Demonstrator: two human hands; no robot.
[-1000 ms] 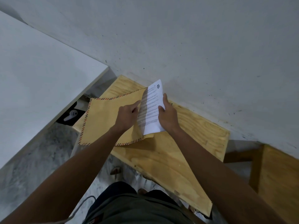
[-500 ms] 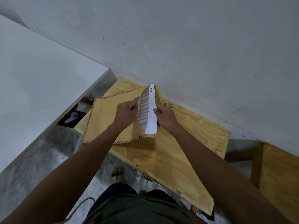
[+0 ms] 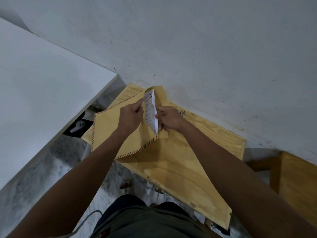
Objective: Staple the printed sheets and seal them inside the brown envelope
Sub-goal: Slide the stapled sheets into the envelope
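We hold the envelope (image 3: 113,133) over the near end of the wooden bench (image 3: 180,162), its striped border toward us and its mouth on the right. Left hand (image 3: 131,117) grips the upper layer at the mouth, thumb and fingers curled round the edge; this reads as holding the opening apart so paper can enter. Right hand (image 3: 169,118) pinches the sheets (image 3: 151,110) from the right side, fingers curled behind them, index finger pointing at the paper's edge. The sheets stand edge-on to us, partly inside the mouth, upper end with a small round mark sticking out toward the wall (image 3: 205,48). We judge the sheets are turned narrow so they slide in without catching the edges of the mouth. Insertion looks partly done; sealing not yet started.

Hard to make out:
- Whether a staple is in the sheets: too small to tell.
- How deep the sheets sit; the lower part is hidden inside the envelope.
- The flap: a brown strip shows behind the sheets, probably the flap, not certain.
- Printed lines are visible but unreadable.
- A small dark object (image 3: 181,112) lies on the bench just beyond the right hand; could be the stapler, mostly hidden.
- A white controller (image 3: 78,126) sits under the white table (image 3: 42,93) at left.
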